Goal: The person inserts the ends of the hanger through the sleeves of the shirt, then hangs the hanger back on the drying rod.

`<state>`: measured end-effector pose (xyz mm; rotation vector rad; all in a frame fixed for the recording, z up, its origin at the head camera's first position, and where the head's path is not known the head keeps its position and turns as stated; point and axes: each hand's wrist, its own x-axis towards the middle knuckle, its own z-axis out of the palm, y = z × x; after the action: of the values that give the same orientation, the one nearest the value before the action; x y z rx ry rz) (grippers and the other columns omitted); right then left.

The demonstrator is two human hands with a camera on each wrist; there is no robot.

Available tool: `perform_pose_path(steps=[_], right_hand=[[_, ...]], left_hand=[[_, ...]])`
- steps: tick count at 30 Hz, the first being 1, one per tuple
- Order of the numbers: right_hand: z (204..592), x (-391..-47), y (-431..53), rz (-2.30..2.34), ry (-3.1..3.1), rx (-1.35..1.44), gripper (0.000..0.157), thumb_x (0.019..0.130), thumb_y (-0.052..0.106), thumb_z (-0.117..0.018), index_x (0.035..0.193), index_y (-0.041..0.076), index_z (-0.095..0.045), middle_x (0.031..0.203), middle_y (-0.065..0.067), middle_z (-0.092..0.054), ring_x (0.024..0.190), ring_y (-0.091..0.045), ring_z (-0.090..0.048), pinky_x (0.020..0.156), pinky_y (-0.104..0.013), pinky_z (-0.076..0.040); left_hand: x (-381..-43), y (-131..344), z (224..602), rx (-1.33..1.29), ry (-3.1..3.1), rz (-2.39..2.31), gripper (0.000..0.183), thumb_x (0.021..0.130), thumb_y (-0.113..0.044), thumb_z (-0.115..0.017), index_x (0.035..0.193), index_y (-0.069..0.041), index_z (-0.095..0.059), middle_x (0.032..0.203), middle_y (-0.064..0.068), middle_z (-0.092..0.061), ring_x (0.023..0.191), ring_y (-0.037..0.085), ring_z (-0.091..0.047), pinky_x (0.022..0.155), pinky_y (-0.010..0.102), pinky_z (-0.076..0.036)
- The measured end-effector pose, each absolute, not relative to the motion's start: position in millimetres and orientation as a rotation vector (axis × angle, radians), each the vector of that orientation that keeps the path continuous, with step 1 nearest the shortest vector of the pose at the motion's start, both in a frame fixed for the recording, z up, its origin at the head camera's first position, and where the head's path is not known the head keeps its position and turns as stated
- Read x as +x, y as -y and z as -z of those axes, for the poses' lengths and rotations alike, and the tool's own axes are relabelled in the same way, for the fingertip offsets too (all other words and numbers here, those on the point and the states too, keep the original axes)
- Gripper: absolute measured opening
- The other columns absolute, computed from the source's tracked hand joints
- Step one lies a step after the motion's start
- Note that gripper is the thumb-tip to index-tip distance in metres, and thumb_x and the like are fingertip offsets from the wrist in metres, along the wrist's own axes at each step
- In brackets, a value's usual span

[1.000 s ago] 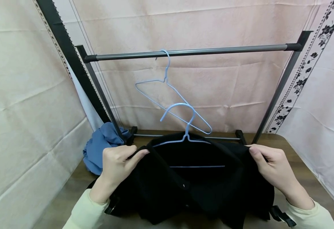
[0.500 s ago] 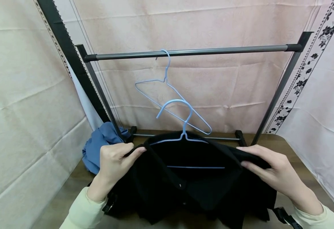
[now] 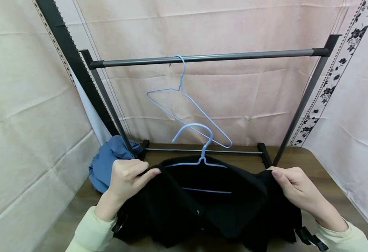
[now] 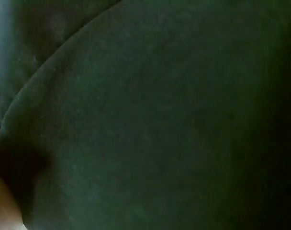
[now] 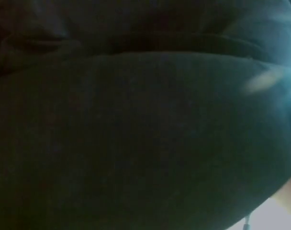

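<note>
A black collared garment with buttons (image 3: 231, 213) is held up in the head view, a light blue hanger (image 3: 203, 150) inside its neck opening. The hanger's hook sticks up out of the collar, and its lower bar shows within. My left hand (image 3: 125, 180) pinches the left shoulder between thumb and fingers. At the opposite shoulder, my right hand (image 3: 300, 187) grips the cloth, thumb on top. Dark cloth fills both wrist views, with only a sliver of skin at the edge of each.
A second light blue hanger (image 3: 180, 89) hangs from the rack's grey rail (image 3: 234, 56) behind the garment. Crumpled blue cloth (image 3: 103, 164) lies at the rack's left foot on the wooden table (image 3: 76, 213). Pale fabric walls (image 3: 29, 105) stand on both sides and behind.
The right hand loosened into a wider hold on the shoulder half a second ago and now pinches it again. The garment and its hanger rose slightly, then dropped lower. The left hand keeps its hold.
</note>
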<state>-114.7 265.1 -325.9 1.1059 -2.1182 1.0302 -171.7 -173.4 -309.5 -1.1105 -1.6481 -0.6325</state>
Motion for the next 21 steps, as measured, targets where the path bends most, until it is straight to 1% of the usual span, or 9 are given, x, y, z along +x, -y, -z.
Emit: perform_pose_path(steps=[4,5,9,11,12,14,16,18,21], right_hand=[[318,-109,-265,-1.122,2.280,1.082,0.050,0.098,-0.017,-0.042,0.070,0.022,-0.051,0.060,0.005,-0.035,0.059,0.005,-0.038,0.051,-0.018,-0.038],[317,-108,-265,-1.141,2.313,1.068,0.049,0.099,-0.017,-0.042,0.072,0.021,-0.056,0.061,0.007,-0.044,0.060,0.004,-0.044,0.054,-0.018,-0.041],[315,-106,-262,-1.030,2.344,0.969,0.038,0.099,-0.012,-0.049,0.099,0.017,-0.073,0.088,0.011,-0.070,0.084,0.003,-0.063,0.073,-0.012,-0.047],[316,-105,-261,-0.983,2.266,0.962,0.037,0.100,-0.010,-0.050,0.123,0.010,-0.071,0.114,0.004,-0.073,0.106,-0.003,-0.065,0.089,-0.013,-0.046],[317,-106,-261,-0.960,2.203,0.988,0.033,0.100,-0.009,-0.052,0.125,0.006,-0.069,0.116,0.002,-0.072,0.109,-0.004,-0.064,0.091,-0.014,-0.044],[318,-106,-260,-0.945,2.097,1.061,0.025,0.103,0.000,-0.054,0.124,-0.003,-0.067,0.118,-0.001,-0.071,0.110,-0.005,-0.063,0.093,-0.016,-0.044],[320,-105,-258,-0.927,2.045,1.127,0.030,0.105,0.015,-0.055,0.124,-0.007,-0.065,0.125,-0.002,-0.068,0.112,-0.006,-0.063,0.095,-0.016,-0.043],[321,-105,-256,-0.884,2.024,1.150,0.040,0.105,0.028,-0.056,0.123,-0.006,-0.065,0.124,0.002,-0.069,0.102,-0.001,-0.063,0.090,-0.014,-0.045],[324,-104,-254,-0.805,2.000,1.103,0.042,0.105,0.036,-0.054,0.117,-0.002,-0.070,0.106,0.008,-0.073,0.077,0.007,-0.058,0.071,-0.011,-0.045]], left_hand=[[-172,173,308,-1.163,1.578,0.627,0.061,0.102,-0.044,-0.058,0.058,-0.019,-0.024,0.053,-0.009,-0.015,0.044,0.001,-0.010,0.044,0.017,-0.007],[-172,173,308,-1.162,1.566,0.621,0.061,0.102,-0.044,-0.058,0.058,-0.019,-0.024,0.054,-0.009,-0.015,0.044,0.001,-0.010,0.044,0.017,-0.006],[-171,172,307,-1.128,1.559,0.630,0.061,0.101,-0.044,-0.059,0.057,-0.019,-0.025,0.054,-0.009,-0.015,0.044,0.001,-0.010,0.044,0.016,-0.007],[-171,172,307,-1.091,1.576,0.635,0.061,0.102,-0.044,-0.059,0.057,-0.019,-0.025,0.053,-0.010,-0.016,0.043,0.000,-0.011,0.044,0.016,-0.008],[-171,171,307,-1.077,1.583,0.643,0.061,0.102,-0.044,-0.059,0.057,-0.019,-0.026,0.052,-0.010,-0.017,0.043,0.000,-0.011,0.043,0.016,-0.008],[-171,171,307,-1.046,1.598,0.660,0.061,0.102,-0.044,-0.058,0.056,-0.020,-0.026,0.051,-0.010,-0.017,0.042,-0.001,-0.012,0.042,0.016,-0.009],[-171,171,307,-1.022,1.615,0.676,0.061,0.102,-0.045,-0.057,0.056,-0.020,-0.025,0.050,-0.011,-0.018,0.042,-0.001,-0.012,0.041,0.015,-0.009],[-172,171,308,-1.017,1.624,0.697,0.062,0.101,-0.046,-0.058,0.055,-0.020,-0.025,0.049,-0.011,-0.018,0.042,-0.001,-0.012,0.041,0.015,-0.010],[-172,170,309,-1.033,1.635,0.720,0.062,0.101,-0.045,-0.059,0.056,-0.021,-0.025,0.050,-0.011,-0.018,0.042,-0.001,-0.012,0.042,0.015,-0.010]])
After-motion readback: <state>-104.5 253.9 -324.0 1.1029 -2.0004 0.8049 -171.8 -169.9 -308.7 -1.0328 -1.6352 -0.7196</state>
